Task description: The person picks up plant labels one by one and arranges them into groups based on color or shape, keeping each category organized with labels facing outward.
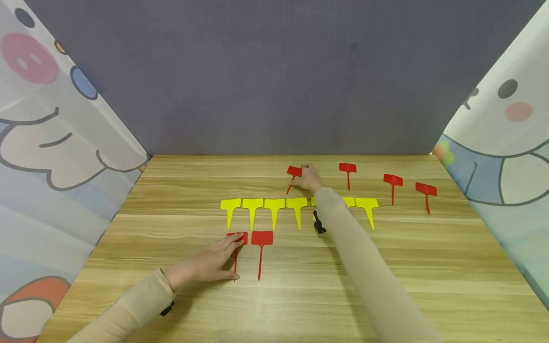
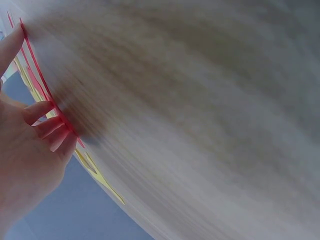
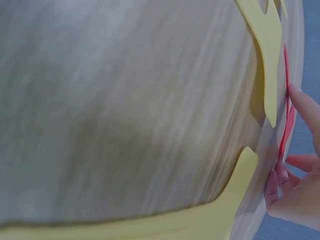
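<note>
Left hand (image 1: pixel 214 260), fingers apart, touches the near red tag (image 1: pixel 245 237); right hand (image 1: pixel 308 179) touches the far red tag (image 1: pixel 293 170), pinch unclear: likely collecting, lifting needs grip.

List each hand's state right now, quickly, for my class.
Left hand: open, touching the leftmost red tag.
Right hand: touching another red tag; whether it grips cannot be told.

Smooth plastic tags (image 1: pixel 262 237), wood-grained tabletop (image 1: pixel 429 267)

no lettering, number or brand can be read on the red markers (image 1: pixel 262 237) by the left hand (image 1: pixel 214 260) and right hand (image 1: pixel 310 179).
</note>
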Motion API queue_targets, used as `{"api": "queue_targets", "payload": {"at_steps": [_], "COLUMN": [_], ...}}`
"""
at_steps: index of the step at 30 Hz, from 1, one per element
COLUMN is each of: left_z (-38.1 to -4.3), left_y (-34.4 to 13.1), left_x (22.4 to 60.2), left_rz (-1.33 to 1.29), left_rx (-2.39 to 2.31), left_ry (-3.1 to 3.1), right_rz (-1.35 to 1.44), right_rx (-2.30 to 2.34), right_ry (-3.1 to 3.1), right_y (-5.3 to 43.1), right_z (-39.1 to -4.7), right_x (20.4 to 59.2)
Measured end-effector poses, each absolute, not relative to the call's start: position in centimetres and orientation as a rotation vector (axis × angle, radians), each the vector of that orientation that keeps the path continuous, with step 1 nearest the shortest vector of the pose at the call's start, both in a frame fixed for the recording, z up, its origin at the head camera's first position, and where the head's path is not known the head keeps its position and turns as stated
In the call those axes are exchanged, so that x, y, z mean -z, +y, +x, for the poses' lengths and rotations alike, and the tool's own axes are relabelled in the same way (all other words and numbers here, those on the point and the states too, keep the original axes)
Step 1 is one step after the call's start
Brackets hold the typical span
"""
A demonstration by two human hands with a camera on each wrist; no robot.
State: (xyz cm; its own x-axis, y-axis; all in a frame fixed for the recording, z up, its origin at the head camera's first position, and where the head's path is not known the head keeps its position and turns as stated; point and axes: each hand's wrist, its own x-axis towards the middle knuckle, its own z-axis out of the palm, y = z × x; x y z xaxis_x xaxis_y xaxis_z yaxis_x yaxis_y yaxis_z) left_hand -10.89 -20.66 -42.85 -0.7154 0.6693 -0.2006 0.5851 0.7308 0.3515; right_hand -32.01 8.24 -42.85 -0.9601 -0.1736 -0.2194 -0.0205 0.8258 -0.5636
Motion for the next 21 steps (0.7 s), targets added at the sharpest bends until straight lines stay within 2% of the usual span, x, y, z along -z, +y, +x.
{"api": "queue_targets", "payload": {"at_steps": [10,21], "left_z": [-10.94,-10.88], "left_y": [-20.64,-20.42], "left_x": [42.93,42.67], "left_rz": [0.974,0.966], "left_rx": [-0.38,-0.397], "left_ry": [2.621,2.607], "right_rz": [-0.137,-0.125], "right_rx": [0.815,0.994], "right_ry": [2.74,2.683], "right_y": [8.31,9.03], "right_z": [-32.27,-32.54], "right_x": [42.86,43.14]}}
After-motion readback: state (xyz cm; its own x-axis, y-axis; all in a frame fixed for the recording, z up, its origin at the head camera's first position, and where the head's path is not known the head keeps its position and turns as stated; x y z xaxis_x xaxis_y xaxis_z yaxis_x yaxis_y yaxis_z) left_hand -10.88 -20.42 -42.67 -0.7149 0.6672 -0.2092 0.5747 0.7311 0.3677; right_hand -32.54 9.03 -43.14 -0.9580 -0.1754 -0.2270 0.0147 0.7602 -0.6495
